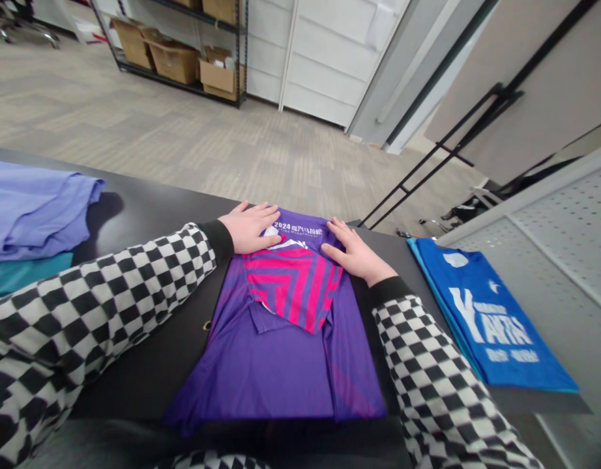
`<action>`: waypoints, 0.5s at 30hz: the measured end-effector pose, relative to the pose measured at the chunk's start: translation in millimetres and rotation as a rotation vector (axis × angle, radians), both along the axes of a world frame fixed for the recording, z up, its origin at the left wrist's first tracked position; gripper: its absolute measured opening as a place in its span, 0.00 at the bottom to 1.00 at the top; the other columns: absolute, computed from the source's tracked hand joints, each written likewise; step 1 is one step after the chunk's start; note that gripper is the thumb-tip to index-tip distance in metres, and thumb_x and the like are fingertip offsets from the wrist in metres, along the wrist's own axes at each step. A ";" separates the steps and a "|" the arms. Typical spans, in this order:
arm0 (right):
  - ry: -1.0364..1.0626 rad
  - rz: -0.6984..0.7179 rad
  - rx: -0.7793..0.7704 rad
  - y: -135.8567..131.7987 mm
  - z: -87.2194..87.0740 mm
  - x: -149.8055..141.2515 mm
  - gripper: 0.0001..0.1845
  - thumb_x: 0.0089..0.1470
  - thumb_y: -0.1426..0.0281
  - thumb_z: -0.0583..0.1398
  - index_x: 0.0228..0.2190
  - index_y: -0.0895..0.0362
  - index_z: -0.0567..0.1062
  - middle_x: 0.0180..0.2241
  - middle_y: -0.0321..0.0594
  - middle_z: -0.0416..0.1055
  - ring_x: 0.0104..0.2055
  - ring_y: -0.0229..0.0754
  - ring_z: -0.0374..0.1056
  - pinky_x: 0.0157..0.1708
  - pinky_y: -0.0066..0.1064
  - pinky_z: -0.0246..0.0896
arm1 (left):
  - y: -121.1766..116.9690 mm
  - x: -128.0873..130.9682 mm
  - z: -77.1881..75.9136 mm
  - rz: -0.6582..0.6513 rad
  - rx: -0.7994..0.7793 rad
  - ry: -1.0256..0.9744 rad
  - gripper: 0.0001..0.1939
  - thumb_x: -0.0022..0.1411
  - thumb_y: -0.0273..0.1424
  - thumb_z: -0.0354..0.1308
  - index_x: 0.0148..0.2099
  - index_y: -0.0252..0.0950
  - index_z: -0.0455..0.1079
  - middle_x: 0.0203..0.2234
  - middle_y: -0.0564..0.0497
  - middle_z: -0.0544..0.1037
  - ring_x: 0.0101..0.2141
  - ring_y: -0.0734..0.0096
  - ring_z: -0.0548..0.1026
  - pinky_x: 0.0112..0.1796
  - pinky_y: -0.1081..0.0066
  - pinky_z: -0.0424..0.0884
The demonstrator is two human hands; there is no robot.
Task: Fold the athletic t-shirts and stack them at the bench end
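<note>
head view: left hand [249, 228] and right hand [356, 251] lie open, palms flat and evenly placed, nothing gripped, on the folded purple-and-pink jersey [281, 384] at centre frame, squarely smoothed.

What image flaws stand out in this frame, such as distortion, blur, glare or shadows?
In the head view, wide-angle distortion bows the black table and tilts the metal shelving; the right sleeve blurs toward the bottom edge, while the left hand and right hand look fairly sharp; soft glare marks the tabletop, and the lavender cloth casts a dark shadow.
</note>
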State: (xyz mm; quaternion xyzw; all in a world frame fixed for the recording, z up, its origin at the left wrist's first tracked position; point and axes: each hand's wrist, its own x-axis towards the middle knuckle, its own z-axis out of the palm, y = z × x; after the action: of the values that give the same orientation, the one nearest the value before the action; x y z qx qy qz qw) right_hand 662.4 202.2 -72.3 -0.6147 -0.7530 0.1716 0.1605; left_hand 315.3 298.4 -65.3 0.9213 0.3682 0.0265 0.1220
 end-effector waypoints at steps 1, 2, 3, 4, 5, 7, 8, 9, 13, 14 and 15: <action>0.053 -0.004 0.056 -1.6 -1.3 1.3 0.47 0.70 0.41 0.59 0.77 0.53 0.65 0.81 0.52 0.52 0.83 0.59 0.46 0.82 0.58 0.38 | 0.5 -0.7 -0.4 0.001 -0.002 -0.020 0.45 0.78 0.58 0.42 0.83 0.35 0.55 0.82 0.40 0.53 0.80 0.42 0.50 0.76 0.34 0.42; 0.104 -0.012 0.118 -3.4 -2.3 2.9 0.44 0.70 0.42 0.59 0.76 0.53 0.67 0.79 0.51 0.56 0.82 0.57 0.51 0.81 0.56 0.44 | 1.3 -1.5 -0.6 0.000 -0.006 -0.045 0.43 0.79 0.56 0.41 0.83 0.35 0.56 0.82 0.40 0.53 0.80 0.43 0.51 0.76 0.33 0.43; 0.145 -0.025 0.181 -5.7 -2.7 4.7 0.41 0.71 0.43 0.59 0.74 0.52 0.70 0.78 0.51 0.60 0.80 0.56 0.56 0.80 0.54 0.49 | 2.4 -2.5 -0.5 -0.004 -0.011 -0.075 0.42 0.80 0.54 0.41 0.82 0.35 0.57 0.81 0.39 0.54 0.80 0.43 0.51 0.75 0.32 0.44; 0.169 -0.041 0.240 -8.7 -2.2 6.6 0.38 0.71 0.44 0.59 0.72 0.52 0.72 0.76 0.51 0.64 0.78 0.55 0.60 0.79 0.53 0.52 | 3.7 -3.5 0.0 -0.009 -0.012 -0.114 0.40 0.80 0.52 0.40 0.81 0.34 0.59 0.81 0.38 0.55 0.80 0.43 0.52 0.75 0.31 0.44; 0.176 -0.062 0.293 -12.7 -0.7 8.6 0.36 0.71 0.46 0.60 0.70 0.52 0.74 0.74 0.51 0.67 0.77 0.55 0.63 0.78 0.53 0.55 | 5.2 -4.4 0.8 -0.016 -0.006 -0.160 0.38 0.81 0.50 0.40 0.80 0.34 0.62 0.80 0.38 0.57 0.80 0.44 0.52 0.75 0.30 0.44; 0.171 -0.119 0.374 -25.4 4.9 11.7 0.33 0.71 0.49 0.61 0.67 0.52 0.77 0.70 0.52 0.72 0.74 0.56 0.67 0.77 0.55 0.57 | 7.9 -5.8 3.0 -0.050 0.033 -0.269 0.33 0.80 0.46 0.44 0.75 0.35 0.69 0.78 0.38 0.65 0.78 0.45 0.58 0.75 0.30 0.43; 0.175 -0.156 0.406 -34.7 8.7 11.9 0.31 0.71 0.50 0.62 0.66 0.52 0.78 0.69 0.52 0.74 0.72 0.56 0.69 0.76 0.56 0.59 | 8.8 -6.0 4.2 -0.086 0.061 -0.324 0.30 0.79 0.44 0.46 0.71 0.36 0.73 0.74 0.38 0.70 0.76 0.46 0.63 0.75 0.32 0.45; 0.196 -0.201 0.441 -46.3 12.9 10.5 0.29 0.70 0.51 0.63 0.65 0.52 0.79 0.67 0.51 0.76 0.71 0.56 0.71 0.75 0.56 0.60 | 9.3 -6.0 5.5 -0.135 0.088 -0.373 0.27 0.77 0.41 0.49 0.67 0.36 0.77 0.69 0.38 0.76 0.71 0.48 0.70 0.75 0.35 0.51; 0.403 -0.420 0.627 -114.6 30.1 -22.3 0.24 0.70 0.55 0.64 0.61 0.52 0.81 0.56 0.49 0.83 0.58 0.54 0.80 0.65 0.55 0.72 | 4.4 -4.1 9.5 -0.378 0.164 -0.454 0.15 0.66 0.33 0.57 0.45 0.38 0.85 0.42 0.42 0.87 0.46 0.56 0.83 0.55 0.56 0.76; 0.447 -0.470 0.654 -135.1 34.5 -38.3 0.21 0.71 0.57 0.64 0.59 0.52 0.81 0.52 0.48 0.84 0.54 0.52 0.81 0.61 0.52 0.75 | 1.5 -3.4 10.5 -0.415 0.173 -0.443 0.13 0.64 0.32 0.57 0.41 0.38 0.84 0.38 0.43 0.86 0.41 0.57 0.83 0.50 0.58 0.77; 0.468 -0.507 0.652 -155.5 39.4 -56.9 0.19 0.71 0.58 0.65 0.57 0.52 0.82 0.47 0.45 0.85 0.49 0.51 0.82 0.56 0.50 0.77 | -1.9 -2.7 11.5 -0.433 0.177 -0.426 0.11 0.63 0.31 0.58 0.39 0.38 0.83 0.35 0.44 0.85 0.38 0.59 0.82 0.45 0.60 0.76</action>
State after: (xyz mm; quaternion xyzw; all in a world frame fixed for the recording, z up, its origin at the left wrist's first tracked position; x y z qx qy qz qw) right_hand 605.5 46.7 -33.0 -0.6415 -0.5373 0.0155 0.5473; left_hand 312.6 296.5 -53.8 0.9591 0.1260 0.2241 0.1183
